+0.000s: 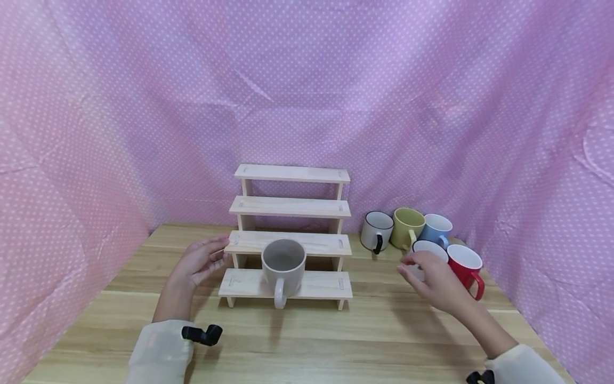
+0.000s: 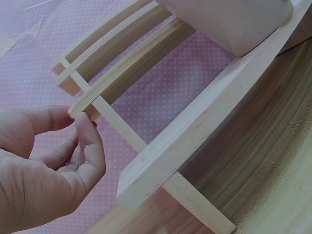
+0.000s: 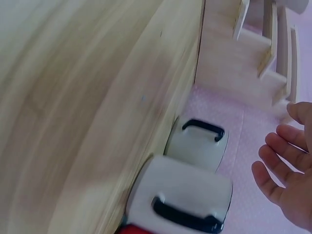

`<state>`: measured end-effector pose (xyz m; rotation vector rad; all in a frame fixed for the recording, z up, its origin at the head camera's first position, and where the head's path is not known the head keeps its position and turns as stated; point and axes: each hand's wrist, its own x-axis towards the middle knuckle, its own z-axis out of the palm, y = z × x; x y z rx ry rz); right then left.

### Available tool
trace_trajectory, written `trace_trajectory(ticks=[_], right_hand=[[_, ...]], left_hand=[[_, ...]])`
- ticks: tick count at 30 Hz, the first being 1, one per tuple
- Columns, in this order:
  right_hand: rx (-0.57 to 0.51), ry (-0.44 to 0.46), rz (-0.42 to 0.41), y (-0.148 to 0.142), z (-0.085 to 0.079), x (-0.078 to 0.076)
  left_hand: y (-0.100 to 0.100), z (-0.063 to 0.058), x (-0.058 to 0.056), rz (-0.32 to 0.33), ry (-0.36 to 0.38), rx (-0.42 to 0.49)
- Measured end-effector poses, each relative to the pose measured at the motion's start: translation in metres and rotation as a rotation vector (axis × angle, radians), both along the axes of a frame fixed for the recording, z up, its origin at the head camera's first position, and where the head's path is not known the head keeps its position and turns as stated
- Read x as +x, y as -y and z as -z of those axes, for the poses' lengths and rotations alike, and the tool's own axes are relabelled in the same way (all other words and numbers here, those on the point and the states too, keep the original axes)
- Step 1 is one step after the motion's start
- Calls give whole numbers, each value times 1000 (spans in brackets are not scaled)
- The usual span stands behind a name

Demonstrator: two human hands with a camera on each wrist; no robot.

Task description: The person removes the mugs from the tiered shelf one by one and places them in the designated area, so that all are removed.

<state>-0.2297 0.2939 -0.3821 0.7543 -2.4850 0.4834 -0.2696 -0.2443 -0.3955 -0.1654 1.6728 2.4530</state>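
A pale wooden step stand (image 1: 288, 206) with several tiers stands at the middle of the table. On its lowest step sits a light grey mug (image 1: 283, 272), handle facing the front. At the stand's left side, my left hand (image 1: 203, 261) pinches the end of the second step (image 2: 105, 83) from the bottom between thumb and fingertip. My right hand (image 1: 434, 282) is over at the right, fingers apart and holding nothing. It overlaps a white mug with a dark rim (image 1: 430, 249) in the head view; the right wrist view shows this mug's black handle (image 3: 185, 217).
Close around the right hand stand a red mug (image 1: 464, 261), a blue mug (image 1: 435, 229), a yellow-green mug (image 1: 408, 226) and another white mug with a black handle (image 1: 376, 234). Pink dotted cloth (image 1: 297, 106) hangs behind the wooden table (image 1: 307, 346).
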Motion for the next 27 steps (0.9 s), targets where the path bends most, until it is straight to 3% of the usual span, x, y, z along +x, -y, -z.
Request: trace_trajectory(ticks=[12,27], right_hand=[[55,55,-84,50,-2,-4],[137,147,-300,108,-9,-6]], left_hand=[[1,0,1,-4,11,2],[0,-1,-1,13,7,20]])
